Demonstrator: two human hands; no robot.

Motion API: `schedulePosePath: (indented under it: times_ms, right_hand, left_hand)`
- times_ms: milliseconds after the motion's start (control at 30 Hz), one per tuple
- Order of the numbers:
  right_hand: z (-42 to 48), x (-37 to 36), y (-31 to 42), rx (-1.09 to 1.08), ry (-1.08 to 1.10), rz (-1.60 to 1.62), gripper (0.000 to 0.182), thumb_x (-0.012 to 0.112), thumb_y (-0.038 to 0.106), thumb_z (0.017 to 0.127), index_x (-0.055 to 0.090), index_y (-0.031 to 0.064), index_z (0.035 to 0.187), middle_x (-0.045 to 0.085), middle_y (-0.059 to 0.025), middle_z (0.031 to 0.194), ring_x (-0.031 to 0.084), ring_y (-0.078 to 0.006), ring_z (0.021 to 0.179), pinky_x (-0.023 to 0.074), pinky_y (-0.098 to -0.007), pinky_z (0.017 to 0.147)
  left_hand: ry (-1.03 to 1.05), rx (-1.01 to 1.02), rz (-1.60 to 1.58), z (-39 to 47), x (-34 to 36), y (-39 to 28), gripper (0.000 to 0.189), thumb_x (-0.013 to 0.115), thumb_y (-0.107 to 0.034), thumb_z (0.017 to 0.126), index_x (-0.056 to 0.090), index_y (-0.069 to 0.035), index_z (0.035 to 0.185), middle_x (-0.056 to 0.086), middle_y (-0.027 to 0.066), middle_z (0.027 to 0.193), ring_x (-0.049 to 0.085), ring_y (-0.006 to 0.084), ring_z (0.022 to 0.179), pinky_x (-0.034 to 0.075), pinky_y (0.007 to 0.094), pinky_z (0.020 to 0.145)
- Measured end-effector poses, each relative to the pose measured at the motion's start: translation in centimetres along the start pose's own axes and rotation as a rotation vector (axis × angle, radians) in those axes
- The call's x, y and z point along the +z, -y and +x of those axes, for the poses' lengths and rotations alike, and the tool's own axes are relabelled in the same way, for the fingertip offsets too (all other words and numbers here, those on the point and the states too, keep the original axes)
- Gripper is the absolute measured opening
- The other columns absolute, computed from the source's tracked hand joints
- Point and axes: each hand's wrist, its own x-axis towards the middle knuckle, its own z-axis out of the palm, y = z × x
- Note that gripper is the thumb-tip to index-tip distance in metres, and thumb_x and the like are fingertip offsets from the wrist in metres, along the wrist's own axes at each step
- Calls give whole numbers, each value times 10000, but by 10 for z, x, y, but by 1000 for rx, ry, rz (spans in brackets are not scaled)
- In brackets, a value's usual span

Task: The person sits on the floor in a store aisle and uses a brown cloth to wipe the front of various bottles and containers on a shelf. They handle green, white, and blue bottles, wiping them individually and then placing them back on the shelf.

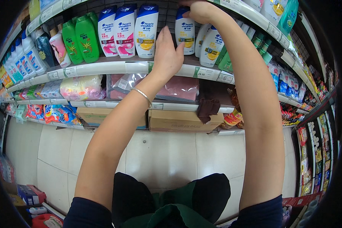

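My left hand [168, 55] is held flat and upright between two white Head & Shoulders shampoo bottles with blue caps. Its fingers lie along the side of the left bottle [145, 34], and the thumb points toward the right bottle [185, 35]. A silver bangle [142, 97] circles my left wrist. My right hand [201, 11] reaches over the top of the right bottle, with a finger or thumb at its cap. Part of that hand is cut off by the frame's upper edge, so its grip is unclear. Both bottles stand upright on the shelf [97, 68].
Pink-marked shampoo bottles [124, 35] and green Rejoice bottles [87, 40] stand to the left. Another shampoo bottle [212, 51] leans at right. Below are packaged pink textiles [176, 87], a dark cloth [208, 109] over the shelf edge, and cardboard boxes [182, 121].
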Motion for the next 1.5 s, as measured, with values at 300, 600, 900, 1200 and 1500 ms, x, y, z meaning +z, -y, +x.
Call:
schedulePosePath:
  times_ms: [300,600,900,1200,1500]
  right_hand:
    - [32,22,-52,-136,-61,-261,481,578,240,920,534,61,1364,653,-235,1169,630,-365,1043,495,-413,937]
    - [-1,22,35,-297,-514,236,497,624,419,885,670,-29,1094,672,-273,1044,639,-415,999,505,-457,878]
    - [3,32,37,-363,-567,311,392,746,272,778,701,-35,1018,689,-254,1012,657,-397,976,517,-436,868]
    - [-40,5,-11,-235,-429,150,387,725,244,798,694,-17,1082,699,-225,1035,671,-359,992,526,-410,874]
    - [-64,2,-28,-178,-449,85,343,703,228,803,710,12,1070,695,-219,1033,663,-370,980,520,-414,881]
  left_hand:
    - [188,-167,-90,17,18,-1,597,644,-164,896,404,86,1382,524,301,1307,528,433,1202,434,432,1018]
    - [-156,106,-139,-13,-11,-2,313,589,-72,926,582,-5,1232,599,167,1161,587,288,1093,455,360,980]
    - [-186,93,-182,-26,-39,4,265,591,-44,893,609,-11,1155,588,160,1129,575,315,1062,453,376,951]
    - [-167,111,-6,-23,-22,11,280,632,-57,894,587,44,1151,592,182,1124,618,256,980,500,339,859]
    - [200,-120,-74,6,-8,-6,264,690,-172,855,675,11,1044,650,204,966,643,365,871,512,420,771]
